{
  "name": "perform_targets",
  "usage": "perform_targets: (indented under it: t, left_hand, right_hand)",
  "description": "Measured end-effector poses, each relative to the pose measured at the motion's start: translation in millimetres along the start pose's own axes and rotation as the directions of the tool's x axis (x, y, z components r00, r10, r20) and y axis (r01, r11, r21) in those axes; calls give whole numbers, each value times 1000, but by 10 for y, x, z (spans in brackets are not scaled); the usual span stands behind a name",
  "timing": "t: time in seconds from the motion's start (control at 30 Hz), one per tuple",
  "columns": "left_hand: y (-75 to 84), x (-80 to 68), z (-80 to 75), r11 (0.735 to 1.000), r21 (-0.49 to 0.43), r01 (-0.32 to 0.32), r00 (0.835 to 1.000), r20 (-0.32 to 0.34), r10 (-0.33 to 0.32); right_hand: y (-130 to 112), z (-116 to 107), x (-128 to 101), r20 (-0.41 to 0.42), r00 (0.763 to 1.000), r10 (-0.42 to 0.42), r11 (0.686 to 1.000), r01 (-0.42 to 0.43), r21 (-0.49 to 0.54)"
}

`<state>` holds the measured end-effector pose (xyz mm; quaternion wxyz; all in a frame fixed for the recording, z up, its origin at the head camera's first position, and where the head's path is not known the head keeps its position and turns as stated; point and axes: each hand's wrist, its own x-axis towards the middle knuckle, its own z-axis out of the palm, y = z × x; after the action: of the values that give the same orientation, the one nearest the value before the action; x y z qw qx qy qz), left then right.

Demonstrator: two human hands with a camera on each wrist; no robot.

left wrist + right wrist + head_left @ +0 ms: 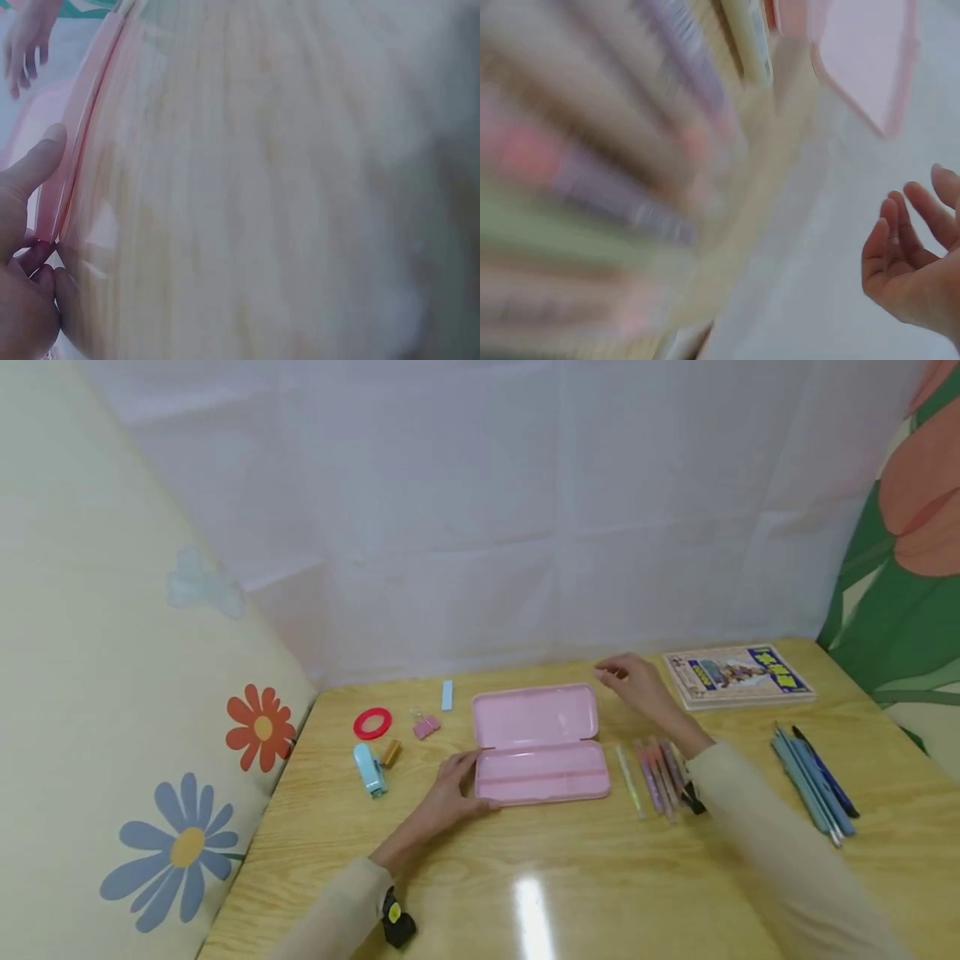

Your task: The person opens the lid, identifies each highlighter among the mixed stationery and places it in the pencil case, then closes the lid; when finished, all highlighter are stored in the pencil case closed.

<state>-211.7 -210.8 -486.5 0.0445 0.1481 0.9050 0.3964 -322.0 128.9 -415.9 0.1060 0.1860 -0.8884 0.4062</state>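
The left hand (450, 793) rests with relaxed fingers against the left end of the open pink pencil case (538, 743), mid-table. Beside the case's right end lie pastel pens (658, 770). Beyond, the right hand (637, 681) hovers loosely spread, holding nothing, near the lid's far right corner.

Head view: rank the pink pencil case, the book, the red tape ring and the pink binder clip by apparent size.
1. Pink pencil case, lying open.
2. Book, farther from the camera, so its rank is less sure.
3. Red tape ring.
4. Pink binder clip, smallest.
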Motion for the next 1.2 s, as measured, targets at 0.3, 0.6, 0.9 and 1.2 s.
perform_targets:
  t: [0.3, 0.6, 0.9, 1.2]
  left_hand:
    - [-18, 16, 14, 999, -27, 41, 999, -19, -41]
    - [-12, 37, 9, 998, -24, 63, 998, -2, -63]
    - [0, 53, 4, 997, -20, 75, 997, 2, -75]
    - [1, 49, 5, 998, -30, 59, 998, -3, -59]
  right_hand:
    - [123, -430, -462, 19, 998, 68, 992, -66, -109]
    - [32, -355, -926, 115, 975, 189, 949, -151, -275]
    - [-90, -9, -1088, 159, 972, 171, 943, -115, -311]
    - [-207, 139, -1127, 171, 979, 113, 936, -48, -348]
